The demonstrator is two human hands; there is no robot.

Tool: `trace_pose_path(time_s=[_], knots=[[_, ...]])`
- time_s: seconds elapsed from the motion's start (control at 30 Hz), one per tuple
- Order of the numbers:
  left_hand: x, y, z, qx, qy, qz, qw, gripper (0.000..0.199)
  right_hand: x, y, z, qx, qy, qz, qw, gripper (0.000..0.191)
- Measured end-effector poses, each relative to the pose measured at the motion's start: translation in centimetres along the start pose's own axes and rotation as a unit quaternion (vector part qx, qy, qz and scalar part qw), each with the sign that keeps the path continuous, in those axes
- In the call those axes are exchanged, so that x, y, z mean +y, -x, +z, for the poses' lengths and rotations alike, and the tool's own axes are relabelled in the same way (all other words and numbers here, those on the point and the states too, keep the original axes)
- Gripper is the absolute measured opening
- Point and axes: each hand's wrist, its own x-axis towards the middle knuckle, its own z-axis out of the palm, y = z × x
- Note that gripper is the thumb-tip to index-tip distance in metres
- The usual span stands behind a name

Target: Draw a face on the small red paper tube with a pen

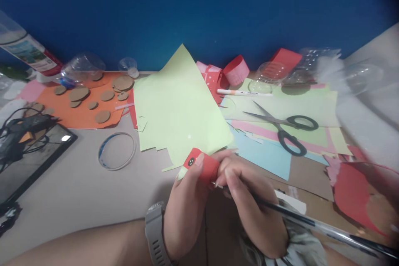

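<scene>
My left hand (188, 199), with a grey watch on its wrist, is closed around a small red paper piece (207, 169). A black button-like dot with pale spots shows on the red paper, and a pale green scrap lies by my left thumb. My right hand (241, 181) grips a dark, shiny pen (299, 218) whose shaft runs to the lower right. The pen's thin tip is close to the lower edge of the red paper; whether it touches is unclear. Just beyond both hands lies a large light green paper sheet (179, 108).
Black-handled scissors (282, 126) lie spread on coloured papers at right, near a white marker (243, 92). Cardboard discs (79, 94) rest on orange paper at left. A tape ring (116, 151), a tablet (37, 158) with cables and plastic bottles stand around. A blue wall (199, 8) rises behind.
</scene>
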Motion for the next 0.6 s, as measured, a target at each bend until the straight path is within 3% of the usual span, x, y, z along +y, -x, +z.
trace_pose_path(time_s=[0.1, 0.3, 0.5, 0.6], knots=[[-0.09, 0.03, -0.09, -0.007, 0.009, -0.002, 1.000, 0.050, 0.05, -0.03, 0.00, 0.013, 0.010, 0.005, 1.000, 0.054], [0.03, 0.18, -0.05, 0.003, 0.005, -0.020, 1.000, 0.049, -0.10, -0.04, 0.03, -0.021, 0.000, -0.007, 1.000, 0.050], [0.13, 0.02, -0.24, -0.008, -0.008, -0.016, 1.000, 0.049, -0.06, 0.10, -0.12, 0.009, 0.003, 0.001, 1.000, 0.047], [-0.15, 0.06, -0.52, 0.010, -0.012, -0.030, 0.999, 0.051, -0.52, -0.23, -0.20, -0.025, -0.002, 0.000, 1.000, 0.048]])
